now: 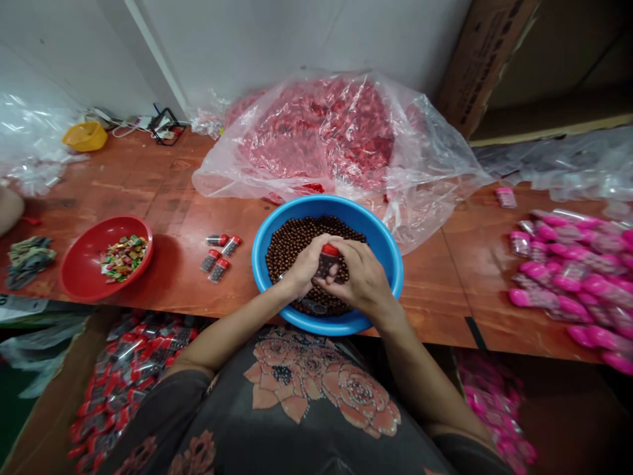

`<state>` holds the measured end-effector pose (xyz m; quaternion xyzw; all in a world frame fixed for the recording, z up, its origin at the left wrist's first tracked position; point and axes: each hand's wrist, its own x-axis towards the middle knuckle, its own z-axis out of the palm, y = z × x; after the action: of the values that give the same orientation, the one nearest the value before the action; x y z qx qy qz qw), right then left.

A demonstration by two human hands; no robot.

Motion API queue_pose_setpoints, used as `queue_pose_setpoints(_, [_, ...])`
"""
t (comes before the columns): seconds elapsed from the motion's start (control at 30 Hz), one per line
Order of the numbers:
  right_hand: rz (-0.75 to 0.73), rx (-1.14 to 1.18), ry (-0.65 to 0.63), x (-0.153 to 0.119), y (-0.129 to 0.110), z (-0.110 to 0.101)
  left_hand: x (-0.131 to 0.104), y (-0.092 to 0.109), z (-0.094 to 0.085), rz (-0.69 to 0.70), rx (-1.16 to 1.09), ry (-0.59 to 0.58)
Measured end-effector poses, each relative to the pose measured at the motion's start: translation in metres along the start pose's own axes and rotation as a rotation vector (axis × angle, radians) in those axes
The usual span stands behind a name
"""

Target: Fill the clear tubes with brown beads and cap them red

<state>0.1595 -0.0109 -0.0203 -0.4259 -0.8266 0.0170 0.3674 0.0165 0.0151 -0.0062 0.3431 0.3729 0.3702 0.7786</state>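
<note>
A blue bowl (383,241) full of small brown balls (291,241) sits at the table's near edge. Over it, my left hand (302,265) and my right hand (363,277) meet around a small clear tube with a red cap (328,258), filled with brown balls. Both hands grip the tube; the right fingers are at the cap. A second clear tube (312,305) lies in the bowl under my hands.
Several filled red-capped tubes (220,254) lie left of the bowl. A red bowl (82,264) holds wrapped candies. A large clear bag of red caps (341,135) lies behind. Pink-capped tubes (568,284) pile at right. A box of finished tubes (128,369) stands below left.
</note>
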Motion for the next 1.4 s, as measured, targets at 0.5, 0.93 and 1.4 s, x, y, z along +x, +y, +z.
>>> queue_pose_setpoints(0.5, [0.645, 0.576, -0.085, -0.007, 0.011, -0.002, -0.013, 0.015, -0.008, -0.007, 0.024, -0.001])
queue_pose_setpoints(0.93, [0.126, 0.151, -0.118, -0.007, -0.013, -0.005, -0.015, 0.003, -0.001, -0.071, 0.074, -0.056])
queue_pose_setpoints(1.4, [-0.016, 0.066, -0.04, -0.004, -0.007, 0.001, -0.019, 0.007, 0.002, -0.176, 0.02, -0.099])
